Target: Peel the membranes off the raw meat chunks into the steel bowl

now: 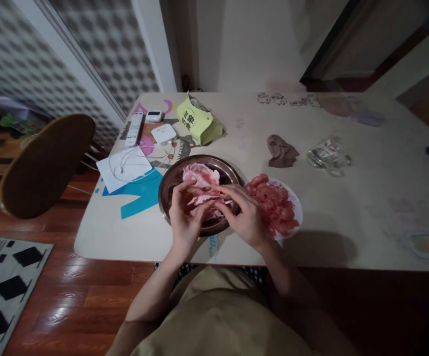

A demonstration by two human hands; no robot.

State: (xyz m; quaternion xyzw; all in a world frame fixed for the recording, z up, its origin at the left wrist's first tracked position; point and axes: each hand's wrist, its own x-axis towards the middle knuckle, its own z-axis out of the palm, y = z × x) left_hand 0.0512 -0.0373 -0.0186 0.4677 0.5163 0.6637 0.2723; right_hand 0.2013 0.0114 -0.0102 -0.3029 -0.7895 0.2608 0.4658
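Head view: we count two hands, both ours, over one metal bowl (164, 195). Our left hand (185, 212) and right hand (247, 217) each curve thumb against fingers, pinching pale raw meat (200, 174) within the bowl. We note one white plate (298, 210) just right of it, heaped with red meat (276, 202); overlap prevents a piece count. Beyond: one yellow-green bag (197, 121), one remote (134, 129), one brown cloth (281, 151).
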